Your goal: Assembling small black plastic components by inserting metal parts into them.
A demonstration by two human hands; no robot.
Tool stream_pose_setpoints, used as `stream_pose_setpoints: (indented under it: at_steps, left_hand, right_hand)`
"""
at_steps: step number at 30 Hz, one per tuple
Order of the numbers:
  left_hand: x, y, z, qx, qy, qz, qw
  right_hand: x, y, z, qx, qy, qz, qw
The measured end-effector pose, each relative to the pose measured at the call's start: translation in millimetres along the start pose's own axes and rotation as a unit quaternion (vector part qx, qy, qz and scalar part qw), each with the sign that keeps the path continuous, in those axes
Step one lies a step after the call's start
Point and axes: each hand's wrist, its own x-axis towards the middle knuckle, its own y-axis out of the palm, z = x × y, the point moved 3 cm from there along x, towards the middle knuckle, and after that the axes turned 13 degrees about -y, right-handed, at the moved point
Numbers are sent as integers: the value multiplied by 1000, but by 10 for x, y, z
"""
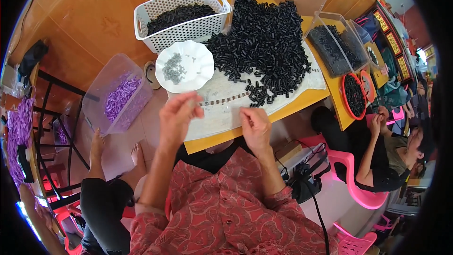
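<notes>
My left hand is over the near left of the white cloth, just below a scalloped white plate. Its thumb and fingers are drawn together, slightly blurred, and whatever is between them is too small to make out. Small clear pieces lie heaped on the plate. My right hand is closed at the table's front edge, fingertips toward the cloth, its contents hidden. Between and beyond both hands runs a row of small dark pieces. Short black tubular parts are piled behind it.
A white perforated basket of black parts stands at the back left. Clear bins hold purple pieces at left and black parts at right. A red basket is near a seated person. Another person's legs are at left.
</notes>
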Motion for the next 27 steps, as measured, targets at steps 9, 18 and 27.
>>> stream_pose_setpoints:
  at_steps: [9,18,27]
  left_hand:
    - [-464,-145,686,-138,-72,88,984]
    - [-555,-207,787,-153,-69,119,979]
    - [-582,-196,782,-154,-74,132,976]
  right_hand:
    - [526,16,-320,-203,-39,22,978]
    - [594,82,-346,-264,-28,112,958]
    - [502,284,-225,-218,-18,182,959]
